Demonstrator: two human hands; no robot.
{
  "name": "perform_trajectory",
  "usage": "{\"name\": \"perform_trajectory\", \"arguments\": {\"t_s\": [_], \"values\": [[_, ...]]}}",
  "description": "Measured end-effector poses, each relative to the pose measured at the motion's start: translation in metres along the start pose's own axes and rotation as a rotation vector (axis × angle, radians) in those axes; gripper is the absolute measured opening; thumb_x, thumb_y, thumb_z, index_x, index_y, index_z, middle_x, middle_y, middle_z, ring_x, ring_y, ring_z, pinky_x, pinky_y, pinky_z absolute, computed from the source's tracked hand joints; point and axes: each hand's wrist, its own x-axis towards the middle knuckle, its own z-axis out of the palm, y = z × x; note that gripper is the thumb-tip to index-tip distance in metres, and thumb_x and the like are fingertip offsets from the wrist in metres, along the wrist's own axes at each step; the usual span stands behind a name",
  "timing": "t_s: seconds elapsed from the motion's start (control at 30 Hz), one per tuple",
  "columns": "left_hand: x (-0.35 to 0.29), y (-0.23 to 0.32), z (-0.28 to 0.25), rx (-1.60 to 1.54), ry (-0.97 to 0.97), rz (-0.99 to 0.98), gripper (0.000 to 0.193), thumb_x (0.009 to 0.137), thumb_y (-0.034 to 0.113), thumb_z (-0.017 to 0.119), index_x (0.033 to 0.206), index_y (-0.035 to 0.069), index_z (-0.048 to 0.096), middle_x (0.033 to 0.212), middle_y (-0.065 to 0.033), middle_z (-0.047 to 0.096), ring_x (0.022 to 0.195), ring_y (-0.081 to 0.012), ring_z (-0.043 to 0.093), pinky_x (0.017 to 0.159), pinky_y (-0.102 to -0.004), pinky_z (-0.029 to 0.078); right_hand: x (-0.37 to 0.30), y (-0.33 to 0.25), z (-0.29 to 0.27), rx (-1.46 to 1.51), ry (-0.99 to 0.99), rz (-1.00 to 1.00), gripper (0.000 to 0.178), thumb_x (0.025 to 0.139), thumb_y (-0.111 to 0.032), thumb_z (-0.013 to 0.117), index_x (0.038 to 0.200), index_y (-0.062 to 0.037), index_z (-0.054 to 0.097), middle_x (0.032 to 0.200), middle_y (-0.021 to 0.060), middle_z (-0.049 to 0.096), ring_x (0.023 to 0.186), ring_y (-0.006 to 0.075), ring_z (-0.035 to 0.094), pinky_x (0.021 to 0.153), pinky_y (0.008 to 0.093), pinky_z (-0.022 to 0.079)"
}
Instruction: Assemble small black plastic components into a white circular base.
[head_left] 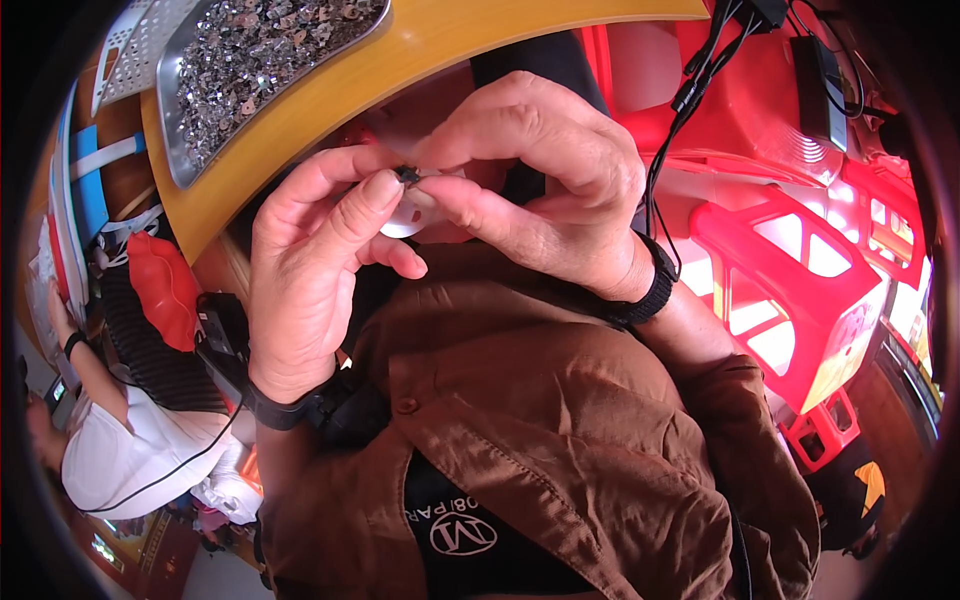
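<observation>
A tiny dark part (pixel 408 175), too small to name, sits between the fingertips of both hands. The thumb and index finger of my left hand (pixel 310 235) pinch it from the left. From the right, the thumb and index finger of my right hand (pixel 560 170) close on it as well. Partly hidden behind the fingers is a pale, shiny round thing (pixel 402 222), which I cannot make out. Beyond my hands, a metal tray (pixel 172 130) full of small shiny metal pieces (pixel 260 60) rests on the yellow tabletop (pixel 430 50).
A white perforated tray (pixel 135 60) lies beside the metal tray. Red plastic stools (pixel 780 290) stand to my right, with black cables (pixel 690 95) hanging near my right wrist. At left are a red scalloped object (pixel 162 290) and another person in a white top (pixel 140 450).
</observation>
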Motion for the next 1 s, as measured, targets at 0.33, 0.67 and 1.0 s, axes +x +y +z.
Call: {"name": "perform_trajectory", "arguments": {"t_s": [0.33,0.67,1.0], "values": [[0.004,-0.005,-0.008,-0.118,-0.024,-0.019,0.021,0.088,0.013,0.057,0.105,0.001,0.057,0.094,-0.0098,0.062,0.083,-0.0168,0.062,0.055,-0.0272,0.054,0.0,-0.002,0.001,0.002,-0.002,0.131,0.02,0.068,-0.006,0.074,0.086,-0.002,0.066,0.076,0.0057,0.062,0.064,0.0127,0.059,0.053,0.0222,0.046],[0.002,-0.005,-0.005,-0.068,-0.007,-0.062,0.023,0.087,0.015,0.058,0.105,0.001,0.058,0.092,-0.0077,0.062,0.079,-0.0142,0.061,0.053,-0.026,0.054,-0.004,0.001,0.007,0.034,0.032,0.121,0.012,0.069,-0.007,0.072,0.079,-0.0081,0.068,0.073,0.0044,0.061,0.063,0.0167,0.06,0.053,0.0264,0.049],[0.002,-0.004,-0.006,-0.047,0.03,-0.089,0.021,0.087,0.015,0.059,0.102,0.001,0.059,0.09,-0.0063,0.061,0.076,-0.0119,0.059,0.048,-0.0235,0.05,-0.003,0.003,0.002,-0.004,-0.088,0.083,0.015,0.071,-0.006,0.072,0.085,-0.002,0.067,0.078,0.0053,0.064,0.071,0.0164,0.061,0.062,0.0255,0.049]]}}
